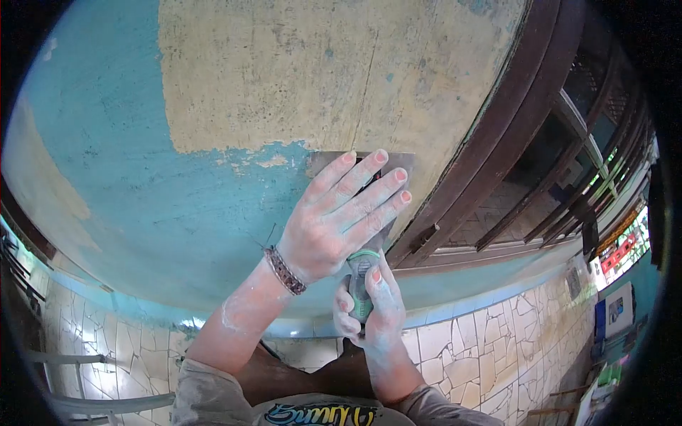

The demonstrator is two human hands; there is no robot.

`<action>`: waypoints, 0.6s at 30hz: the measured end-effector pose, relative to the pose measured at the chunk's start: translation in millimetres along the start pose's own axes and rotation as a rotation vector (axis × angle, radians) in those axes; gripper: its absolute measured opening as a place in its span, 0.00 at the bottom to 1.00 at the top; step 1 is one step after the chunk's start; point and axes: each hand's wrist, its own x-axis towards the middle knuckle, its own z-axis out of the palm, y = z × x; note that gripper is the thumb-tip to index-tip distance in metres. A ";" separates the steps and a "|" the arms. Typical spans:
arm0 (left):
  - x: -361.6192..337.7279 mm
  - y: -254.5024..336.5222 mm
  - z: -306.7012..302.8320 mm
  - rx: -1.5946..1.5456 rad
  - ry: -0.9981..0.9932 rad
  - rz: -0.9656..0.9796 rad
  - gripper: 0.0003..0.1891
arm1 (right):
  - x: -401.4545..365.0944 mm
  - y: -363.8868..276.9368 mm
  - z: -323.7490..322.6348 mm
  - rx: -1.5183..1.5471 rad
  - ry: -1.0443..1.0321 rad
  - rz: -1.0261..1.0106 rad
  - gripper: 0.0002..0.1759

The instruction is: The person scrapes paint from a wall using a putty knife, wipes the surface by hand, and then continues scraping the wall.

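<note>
Where the wall [213, 206] is faced, two finishes are recorded: turquoise paint over the left and near parts, and a broad cream patch [284, 78], speckled grey, at the far side. The two are divided by a ragged edge; a second cream strip [53, 170] is found at the left. On the right, the wall is bounded by a dark brown wooden window frame [483, 135], in which panes and bars are set. The floor [490, 334] is laid with irregular pale tiles, glossy in places.

One scraper [360, 287], with metal blade and green-grey handle, is held against the wall where turquoise meets cream. Its handle is gripped by the curled fingers of the right hand [380, 305], the thumb laid along it; its blade is partly covered by the left hand [323, 224], fingers extended and slightly parted. Both hands are dusted with whitish powder; a patterned band [285, 272] is worn on the left wrist.

Markings: a dark and red mark on the blade, partly hidden by fingers, cannot be read. Blue and yellow lettering [320, 414] is carried on the grey shirt [213, 397], cut by the near edge and not read with certainty. At the right, a white panel [619, 310] bearing a small dark picture is noted, its details too small to be told
</note>
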 end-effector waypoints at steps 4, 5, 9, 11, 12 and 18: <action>-12.2 4.9 7.1 0.001 -0.048 0.009 0.19 | -7.8 4.0 -4.0 -0.015 0.032 0.016 0.30; -13.9 3.7 9.9 0.000 -0.041 0.009 0.19 | -7.8 4.3 -5.3 -0.025 0.036 0.016 0.30; 5.6 -0.5 -1.2 -0.018 -0.011 0.002 0.19 | 0.7 -7.9 5.1 -0.017 -0.006 -0.024 0.32; 1.8 0.7 -0.1 -0.041 -0.029 -0.009 0.19 | -6.1 -2.4 0.4 -0.020 0.031 0.014 0.31; -2.3 1.4 2.1 -0.032 -0.035 0.002 0.19 | -7.9 -0.8 -0.5 -0.023 0.045 0.028 0.31; 3.1 -2.6 -1.8 -0.016 -0.001 0.019 0.20 | -3.2 -5.0 6.8 0.000 0.007 0.004 0.30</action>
